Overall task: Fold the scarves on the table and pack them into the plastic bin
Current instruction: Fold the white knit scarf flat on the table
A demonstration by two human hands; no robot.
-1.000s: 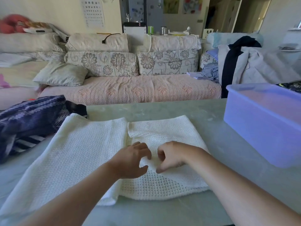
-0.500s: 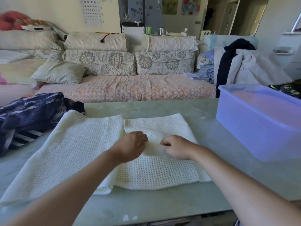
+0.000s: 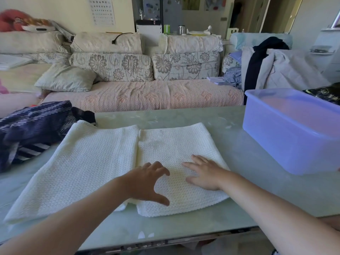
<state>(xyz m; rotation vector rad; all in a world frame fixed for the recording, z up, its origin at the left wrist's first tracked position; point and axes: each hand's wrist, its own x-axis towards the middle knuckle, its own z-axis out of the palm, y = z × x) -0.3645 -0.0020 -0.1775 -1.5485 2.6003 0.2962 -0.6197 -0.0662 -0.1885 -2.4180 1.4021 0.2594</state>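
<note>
The white scarf (image 3: 92, 162) is lying on the table (image 3: 248, 162), and its right part is sitting doubled over. A moment ago both hands were pinching the middle of it with curled fingers. Now they are letting go. The right hand (image 3: 204, 173) is lying flat on the doubled part, fingers straight and apart. The left hand (image 3: 145, 181) is arching over the fold line, fingers spread, holding nothing. I think the fold is being patted smooth, so another fold is coming. The scarf is not going into the bin yet.

The table is looking hard, smooth and pale green. The white scarf is looking soft and bumpy like a waffle, in a long strip. The plastic bin (image 3: 294, 144) is standing on the right, looking stiff, boxy and see-through blue. The dark striped scarf (image 3: 31, 126) is lying crumpled on the left.
</note>
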